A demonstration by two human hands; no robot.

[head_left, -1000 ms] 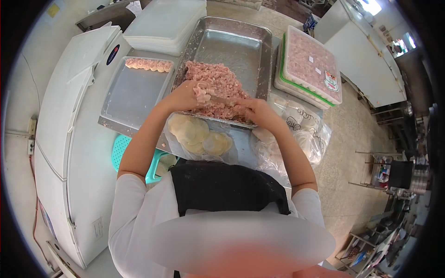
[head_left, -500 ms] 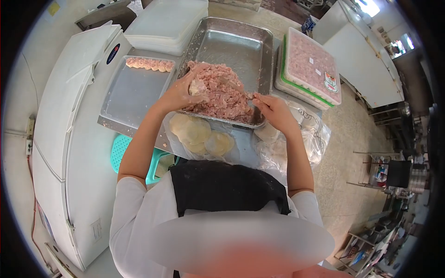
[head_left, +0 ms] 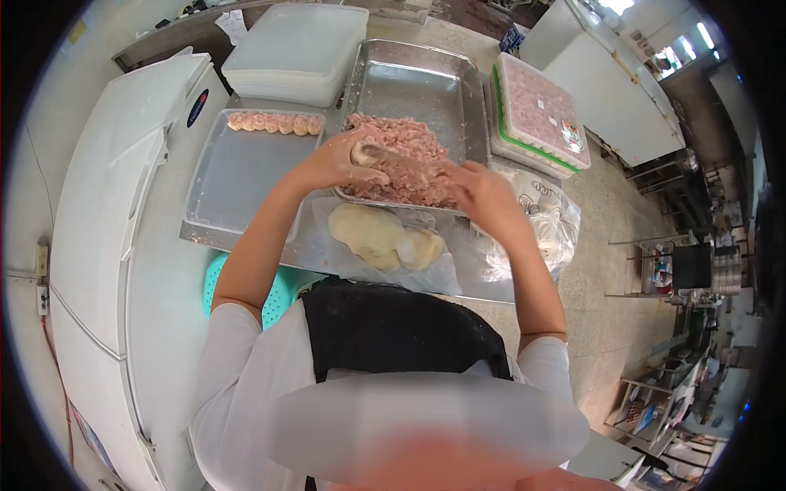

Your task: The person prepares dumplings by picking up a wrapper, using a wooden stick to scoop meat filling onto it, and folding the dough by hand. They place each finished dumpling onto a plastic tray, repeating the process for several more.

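My left hand [head_left: 332,164] is curled around a pale round dough wrapper [head_left: 360,154] at the near left of the ground meat [head_left: 401,131]. My right hand [head_left: 485,196] grips a flat metal spreader [head_left: 409,161], whose blade reaches left across the meat to the wrapper. How much meat sits in the wrapper is hidden by the blade and fingers. The meat is heaped at the near end of a deep metal pan [head_left: 475,106]. Below the hands, overlapping dough wrappers [head_left: 364,233] lie on a plastic sheet. A row of shaped dumplings [head_left: 274,123] lines the far edge of a shallow tray [head_left: 246,176] at left.
Stacked white trays [head_left: 295,49] stand at the far left. Lidded containers of pink meat [head_left: 540,114] sit right of the pan. A clear plastic bag [head_left: 548,221] lies near my right forearm. A turquoise stool [head_left: 278,299] is under the table's near left edge.
The spreader has come out of the meat and across to the wrapper. Both hands are closer together, and the view has shifted slightly.
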